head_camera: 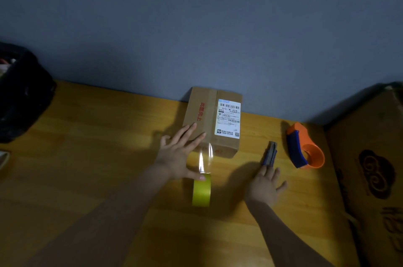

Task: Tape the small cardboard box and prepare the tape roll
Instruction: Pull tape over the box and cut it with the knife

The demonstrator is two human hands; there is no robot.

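Observation:
A small cardboard box point(212, 120) with a white shipping label and red print lies on the wooden table point(87, 157) against the wall. A yellow tape roll point(201, 190) stands on edge in front of it, and a clear strip of tape point(206, 157) runs from the roll up to the box's near edge. My left hand point(177, 153) lies flat with fingers spread on the box's near left corner, and its thumb touches the top of the roll. My right hand point(265, 183) is open, fingertips touching a blue-grey utility knife point(270, 154) on the table.
An orange and blue tape dispenser point(305, 146) lies right of the knife. A large cardboard box point(370, 168) stands at the table's right end. A black bag point(21, 96) sits at the far left. A blue-grey wall runs behind the table.

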